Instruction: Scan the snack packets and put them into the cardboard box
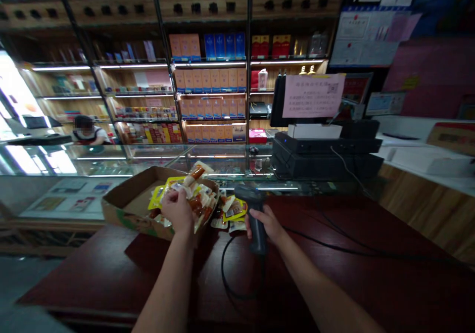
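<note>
My right hand (265, 221) is wrapped round the handle of a black handheld barcode scanner (258, 236). The scanner's head points away from me, over small snack packets (233, 209) lying on the dark red table. A black cable loops down from its grip. My left hand (178, 210) is above a low cardboard box (120, 219), its fingers pinched on a small clear-and-white snack packet (182, 188). More packets, some yellow and some clear with brown food inside, are heaped in the box's right part. Part of the heap is hidden behind my left hand.
Behind the table (315, 273) runs a glass display counter (156, 150). A monitor with a pink notice (311, 95) stands over a black cash drawer (326, 157) at right. Black cables (334, 246) cross the table. Another person (89, 130) is at far left. Shelves hold boxed goods.
</note>
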